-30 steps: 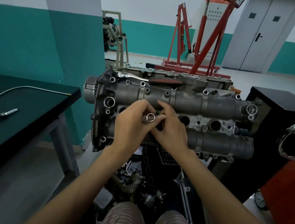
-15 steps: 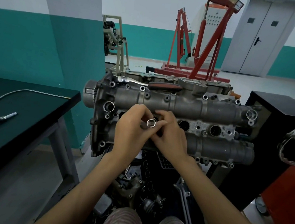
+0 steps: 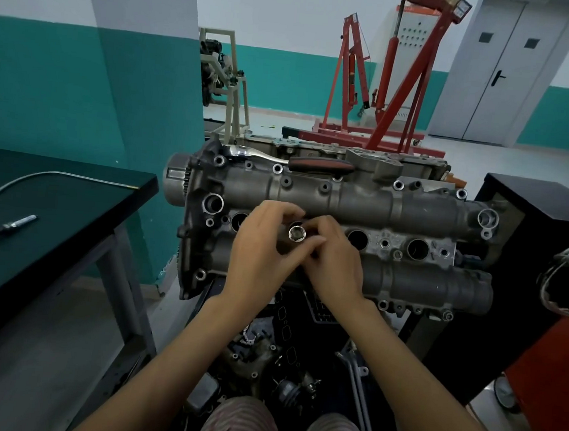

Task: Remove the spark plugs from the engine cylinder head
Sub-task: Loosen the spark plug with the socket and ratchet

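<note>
The spark plug socket [image 3: 297,233] is now pinched by both the left hand [image 3: 263,248] and right hand [image 3: 336,257], raised slightly above the cylinder head [image 3: 414,206]'s second well; extraction seems underway, plug unseen.

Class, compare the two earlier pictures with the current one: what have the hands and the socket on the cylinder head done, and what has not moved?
Little changed. Both hands, left hand and right hand, still pinch the socket over the same plug well, their fingers shifting slightly round it as if turning it. Nothing was let go. The ratchet still lies on the cylinder head, and the spark plug on the table.
</note>
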`<action>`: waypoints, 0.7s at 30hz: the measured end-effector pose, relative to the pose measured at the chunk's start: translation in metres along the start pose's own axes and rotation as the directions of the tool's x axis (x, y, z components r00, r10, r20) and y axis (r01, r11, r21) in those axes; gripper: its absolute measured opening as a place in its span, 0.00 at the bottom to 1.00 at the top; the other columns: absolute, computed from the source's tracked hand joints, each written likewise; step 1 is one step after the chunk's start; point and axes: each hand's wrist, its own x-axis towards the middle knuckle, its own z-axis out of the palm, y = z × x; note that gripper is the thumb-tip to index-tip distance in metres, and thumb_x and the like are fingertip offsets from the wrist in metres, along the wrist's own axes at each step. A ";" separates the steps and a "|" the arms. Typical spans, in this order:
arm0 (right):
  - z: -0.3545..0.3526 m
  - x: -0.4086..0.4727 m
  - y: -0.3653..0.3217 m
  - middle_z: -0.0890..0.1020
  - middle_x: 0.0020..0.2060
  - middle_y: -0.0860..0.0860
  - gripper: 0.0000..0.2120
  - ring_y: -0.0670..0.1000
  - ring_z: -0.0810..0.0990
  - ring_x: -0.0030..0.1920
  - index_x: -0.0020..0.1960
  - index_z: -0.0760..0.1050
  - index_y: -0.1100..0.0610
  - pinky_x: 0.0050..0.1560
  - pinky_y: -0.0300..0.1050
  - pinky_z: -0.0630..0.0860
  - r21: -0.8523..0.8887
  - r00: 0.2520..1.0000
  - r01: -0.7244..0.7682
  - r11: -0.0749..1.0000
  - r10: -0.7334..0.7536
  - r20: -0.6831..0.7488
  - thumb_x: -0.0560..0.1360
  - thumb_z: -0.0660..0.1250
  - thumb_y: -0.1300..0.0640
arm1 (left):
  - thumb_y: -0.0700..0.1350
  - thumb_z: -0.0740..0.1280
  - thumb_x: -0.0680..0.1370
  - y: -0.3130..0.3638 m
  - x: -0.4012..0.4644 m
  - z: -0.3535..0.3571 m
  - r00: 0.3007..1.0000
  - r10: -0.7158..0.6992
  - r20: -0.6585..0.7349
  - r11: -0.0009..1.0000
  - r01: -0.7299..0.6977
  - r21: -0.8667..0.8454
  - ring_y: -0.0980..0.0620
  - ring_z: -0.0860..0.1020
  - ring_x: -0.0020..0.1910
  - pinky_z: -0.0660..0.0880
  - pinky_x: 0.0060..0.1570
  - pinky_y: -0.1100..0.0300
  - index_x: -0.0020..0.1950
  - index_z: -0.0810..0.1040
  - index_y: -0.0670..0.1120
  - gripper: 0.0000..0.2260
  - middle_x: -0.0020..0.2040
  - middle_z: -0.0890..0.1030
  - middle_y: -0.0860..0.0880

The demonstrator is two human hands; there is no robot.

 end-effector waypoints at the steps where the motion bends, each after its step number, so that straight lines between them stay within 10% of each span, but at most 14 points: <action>1: 0.000 0.000 0.000 0.77 0.47 0.52 0.09 0.53 0.77 0.45 0.51 0.73 0.59 0.36 0.48 0.71 0.003 1.000 0.020 1.000 -0.020 -0.010 0.72 0.67 0.58 | 0.48 0.70 0.73 -0.001 -0.003 0.001 0.999 0.035 0.031 0.999 -0.035 -0.005 0.59 0.74 0.52 0.71 0.53 0.68 0.56 0.75 0.44 0.15 0.52 0.76 0.55; 10: -0.001 -0.006 -0.002 0.78 0.56 0.54 0.21 0.56 0.79 0.50 0.66 0.69 0.58 0.39 0.50 0.76 -0.060 0.992 0.129 0.990 -0.129 0.013 0.74 0.64 0.60 | 0.41 0.72 0.73 -0.002 -0.013 0.001 0.997 -0.034 -0.066 0.997 0.030 -0.067 0.60 0.78 0.42 0.75 0.43 0.67 0.48 0.78 0.45 0.06 0.43 0.78 0.57; 17: 0.003 -0.004 0.000 0.80 0.43 0.54 0.07 0.56 0.79 0.42 0.49 0.72 0.60 0.36 0.50 0.73 -0.015 0.997 0.035 0.999 -0.036 -0.069 0.75 0.65 0.57 | 0.38 0.65 0.77 -0.007 -0.019 0.008 0.997 0.077 0.001 0.997 -0.077 -0.024 0.58 0.75 0.59 0.71 0.59 0.65 0.63 0.75 0.40 0.15 0.58 0.77 0.51; 21: 0.002 -0.006 -0.003 0.81 0.46 0.54 0.12 0.56 0.81 0.42 0.56 0.74 0.61 0.34 0.44 0.73 -0.073 0.980 0.169 0.983 -0.176 -0.092 0.73 0.63 0.61 | 0.38 0.69 0.75 -0.012 -0.017 0.008 0.995 0.009 -0.098 0.998 -0.015 -0.055 0.66 0.77 0.47 0.71 0.47 0.74 0.54 0.79 0.45 0.09 0.48 0.77 0.61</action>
